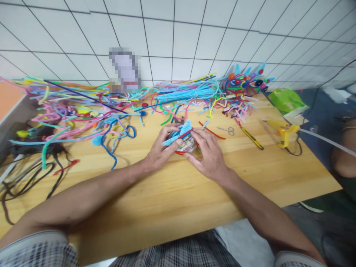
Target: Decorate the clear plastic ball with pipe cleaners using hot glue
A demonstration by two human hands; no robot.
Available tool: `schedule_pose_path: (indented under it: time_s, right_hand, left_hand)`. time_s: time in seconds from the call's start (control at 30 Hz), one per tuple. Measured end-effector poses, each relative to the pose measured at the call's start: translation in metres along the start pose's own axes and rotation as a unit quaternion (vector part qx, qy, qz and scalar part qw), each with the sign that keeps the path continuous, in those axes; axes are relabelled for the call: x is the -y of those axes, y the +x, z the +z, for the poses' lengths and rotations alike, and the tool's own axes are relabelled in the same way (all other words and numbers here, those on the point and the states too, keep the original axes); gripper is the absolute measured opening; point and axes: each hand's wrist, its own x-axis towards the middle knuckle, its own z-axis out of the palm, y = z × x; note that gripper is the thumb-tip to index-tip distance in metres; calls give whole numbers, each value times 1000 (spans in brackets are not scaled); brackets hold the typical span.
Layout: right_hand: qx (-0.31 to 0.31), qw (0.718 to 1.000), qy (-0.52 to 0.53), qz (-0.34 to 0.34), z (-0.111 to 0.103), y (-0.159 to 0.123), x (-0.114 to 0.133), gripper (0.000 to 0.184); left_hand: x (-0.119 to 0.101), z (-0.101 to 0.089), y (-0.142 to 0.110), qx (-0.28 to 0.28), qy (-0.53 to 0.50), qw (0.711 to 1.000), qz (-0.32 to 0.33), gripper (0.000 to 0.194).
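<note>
A small pipe-cleaner craft (185, 129) sits between my hands over the middle of the table. It has light blue pointed parts, a red strip and a shiny, multicoloured body. My left hand (160, 151) is closed on its left side, with the thumb across the front. Curved round the right side, my right hand (208, 154) presses its fingers and thumb against it. Part of the craft is hidden by my fingers. Just right of it lie a red pipe-cleaner piece (217, 134) and small scissors (228, 130).
Loose pipe cleaners (69, 115) and a blue bundle (191, 91) line the wall. Decorated crafts (247, 81) stand at the back right. A yellow utility knife (251, 138) and yellow glue gun (284, 134) lie right. Black cables (26, 185) coil left. Another person's arm (346, 152) shows at right.
</note>
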Motion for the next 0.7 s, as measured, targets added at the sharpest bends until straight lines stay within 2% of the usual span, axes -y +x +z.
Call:
schedule_pose_path:
  time_s: [0.2,0.37,0.7]
  right_hand:
    - [3,1000,-2,6,0,0,-1,72]
    - [2,1000,-2,6,1,0,0,74]
    - [12,999,-38,-21,-2,-1,1,67]
  left_hand:
    - [1,-6,0,52,4,998,37,47]
    - [4,-7,-1,47,17,998,48,39]
    - [5,-7,0,44,36,997,52,39]
